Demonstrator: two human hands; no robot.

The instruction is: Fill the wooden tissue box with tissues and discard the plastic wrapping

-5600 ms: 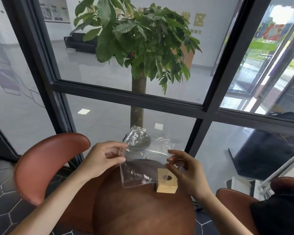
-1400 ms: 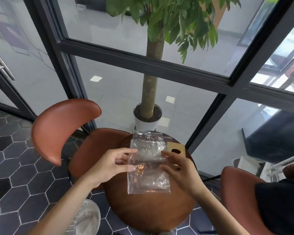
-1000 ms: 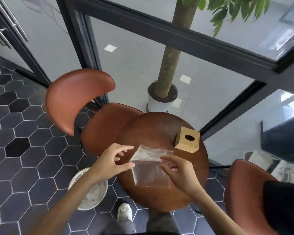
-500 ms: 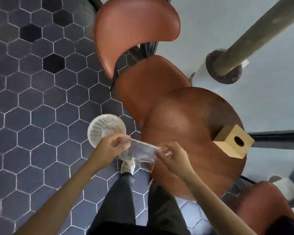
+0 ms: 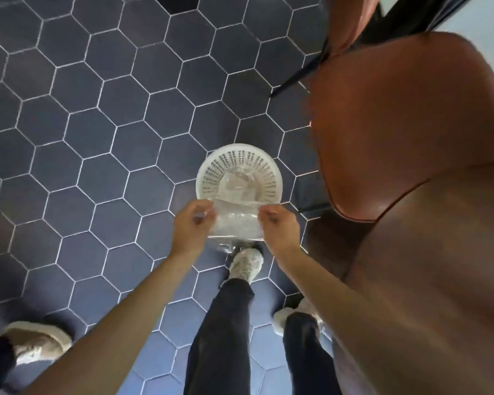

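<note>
I hold the clear plastic wrapping point(image 5: 238, 223) stretched flat between both hands, above the near rim of a white perforated waste basket point(image 5: 264, 169) that stands on the floor. My left hand point(image 5: 193, 223) pinches the wrapping's left edge and my right hand point(image 5: 278, 228) pinches its right edge. A clear crumpled piece of plastic lies inside the basket. The wooden tissue box is out of view.
Dark hexagonal floor tiles point(image 5: 97, 124) surround the basket. A brown chair seat point(image 5: 397, 118) and the round wooden table's edge point(image 5: 439, 266) fill the right side. My legs and shoes point(image 5: 247, 265) are below my hands; another person's shoe point(image 5: 33, 344) is at the lower left.
My view has swung down from the table to the floor. Both hands carried the wrapping off the table to the left and now hold it over the basket.
</note>
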